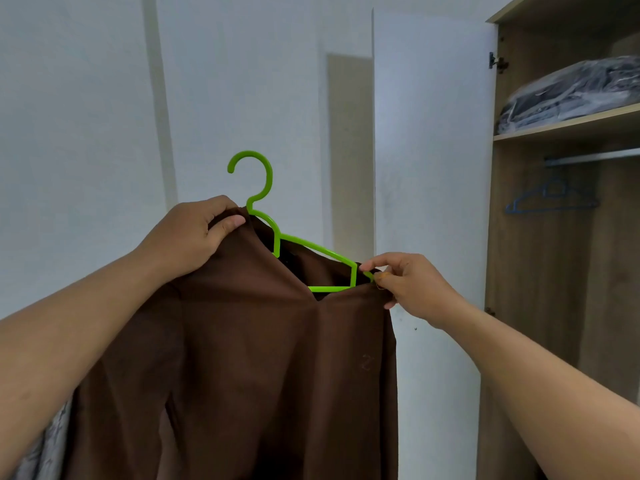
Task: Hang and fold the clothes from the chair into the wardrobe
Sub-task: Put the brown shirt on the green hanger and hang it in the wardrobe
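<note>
Both forearms entered from the lower corners of the frame. Between them, filling the lower centre, hung a dark brown fabric garment (263,358), held up in front of the person. The left hand (188,237), centre left, gripped the garment's shoulder in curled fingers, thumb pressed on the cloth just beside the hanger neck. The right hand (408,285), right of centre, pinched the far arm tip of a bright green plastic hanger (277,233) together with the garment's other shoulder. The hanger sat partly inside the neckline, its right arm and lower bar exposed, hook upright above the left hand; the cloth looked not yet seated over that side.

Beyond, at centre right, stood the white wardrobe door (433,150), swung open. At far right the wood-grain wardrobe (540,254) showed a metal rail (595,156) carrying one empty blue hanger (550,200); on the shelf above lay a plastic-wrapped bundle of dark clothes (571,91).

Judgement: dressing the hanger nearly finished; hanging on the rail still to do. The chair lay out of view, so remaining clothes could not be counted.
</note>
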